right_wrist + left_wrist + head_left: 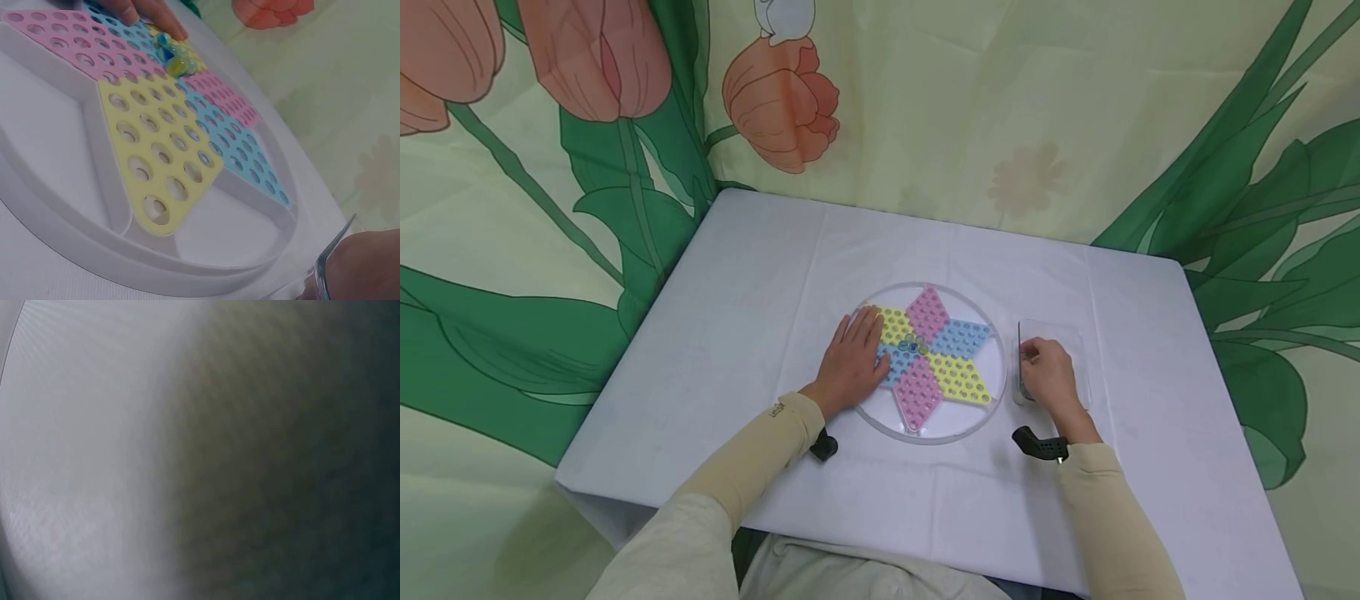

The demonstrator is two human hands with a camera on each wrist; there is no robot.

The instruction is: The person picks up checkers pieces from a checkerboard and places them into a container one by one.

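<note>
A round Chinese checkers board (930, 436) with a pink, blue and yellow star lies on the table. Several glass marbles (177, 59) sit in holes at the star's centre. My left hand (852, 358) rests flat on the board's left side, fingers spread over yellow and blue points. To the right of the board, my right hand (1049, 372) has its fingers bent at a clear plastic box (1081, 375). The right wrist view shows a clear edge (323, 265) beside a finger; I cannot tell what the fingertips hold. Blurred sleeve and white cloth fill the left wrist view.
A white cloth covers the table (737, 275), which stands against a curtain (955, 108) printed with tulips and leaves. Black wrist cameras sit on both forearms, the right one (1040, 443) low over the cloth.
</note>
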